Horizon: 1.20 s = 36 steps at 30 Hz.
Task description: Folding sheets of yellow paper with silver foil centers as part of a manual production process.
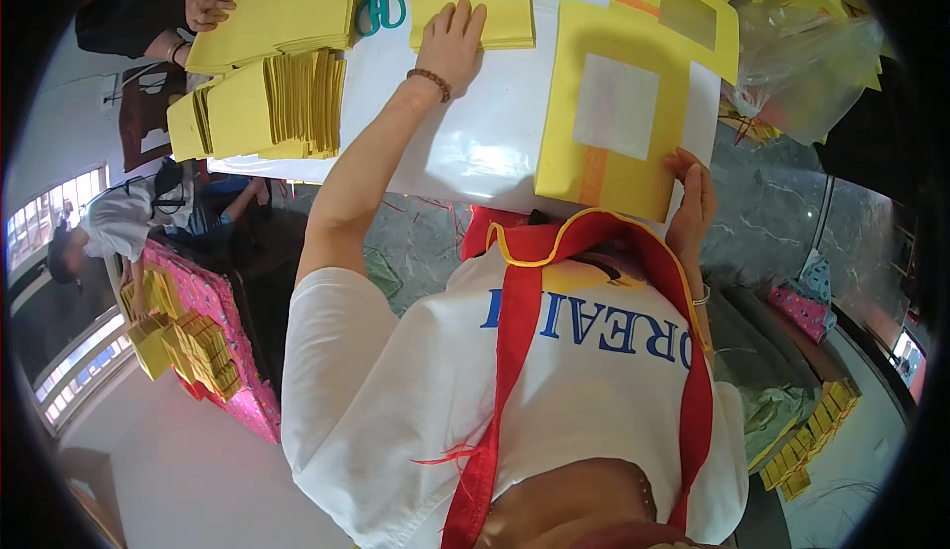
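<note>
My left hand (pixel 450 40) reaches far across the white table (pixel 465 143) and lies flat, fingers spread, on a small stack of yellow paper (pixel 495 0). A bead bracelet sits on that wrist. My right hand (pixel 693 203) grips the near right edge of a large yellow sheet (pixel 569 74) that has a silver square and an orange stripe. This sheet lies on a pile of similar sheets (pixel 673 5) reaching toward the far side.
Teal-handled scissors (pixel 381 5) lie left of the small stack. Folded yellow paper bundles (pixel 267 104) fill the table's left end, where another person's hands (pixel 203 0) rest. A clear plastic bag (pixel 802 64) sits far right. A seated person (pixel 119 223) and a pink table (pixel 213 302) are left.
</note>
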Available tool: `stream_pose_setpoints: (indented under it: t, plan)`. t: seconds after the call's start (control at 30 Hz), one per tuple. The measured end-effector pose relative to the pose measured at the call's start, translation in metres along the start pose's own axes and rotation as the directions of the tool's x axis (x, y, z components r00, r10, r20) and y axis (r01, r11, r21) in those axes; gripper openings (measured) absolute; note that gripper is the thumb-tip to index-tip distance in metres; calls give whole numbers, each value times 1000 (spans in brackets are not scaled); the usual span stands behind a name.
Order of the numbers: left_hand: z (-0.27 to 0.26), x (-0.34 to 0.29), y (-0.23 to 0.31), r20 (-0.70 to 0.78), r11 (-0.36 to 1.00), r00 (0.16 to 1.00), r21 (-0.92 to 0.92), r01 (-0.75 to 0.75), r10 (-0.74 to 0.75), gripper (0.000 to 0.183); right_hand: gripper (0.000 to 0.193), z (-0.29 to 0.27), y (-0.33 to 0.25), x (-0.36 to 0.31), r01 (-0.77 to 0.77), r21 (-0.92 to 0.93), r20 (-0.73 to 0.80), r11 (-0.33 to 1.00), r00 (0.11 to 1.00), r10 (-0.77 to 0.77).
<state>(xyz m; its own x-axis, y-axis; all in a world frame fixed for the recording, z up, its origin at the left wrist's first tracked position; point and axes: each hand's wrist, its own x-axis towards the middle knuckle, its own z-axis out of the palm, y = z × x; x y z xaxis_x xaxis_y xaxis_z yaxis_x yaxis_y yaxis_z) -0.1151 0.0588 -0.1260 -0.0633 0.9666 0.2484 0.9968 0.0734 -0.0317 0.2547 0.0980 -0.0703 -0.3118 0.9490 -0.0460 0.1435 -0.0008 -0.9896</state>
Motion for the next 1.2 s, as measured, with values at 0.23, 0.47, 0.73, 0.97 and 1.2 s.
stream_pose_setpoints:
  t: [0.23, 0.47, 0.73, 0.97, 1.2]
  plan:
    - [8, -3, 2, -94, 999, 995, -39, 13, -17, 56, 29, -3, -14, -2, 22, -86, 77, 996, 997, -15]
    - [-3, 0, -9, -45, 998, 999, -66, 3, -6, 62, 27, -2, -23, 1, 571, -515, 457, 639, 814, -360]
    - [-68, -7, 43, -125, 981, 992, -186, -47, 23, 63, 27, 0, -4, 6, 542, -405, 443, 737, 821, -360]
    - [-122, -49, 127, -29, 759, 922, -558, -336, 387, 47, 27, -1, -1, 5, 520, -422, 425, 743, 837, -345]
    - [-120, -49, 129, -66, 733, 914, -576, -363, 401, 39, 26, -12, 7, 9, 71, 9, 355, 997, 932, -70]
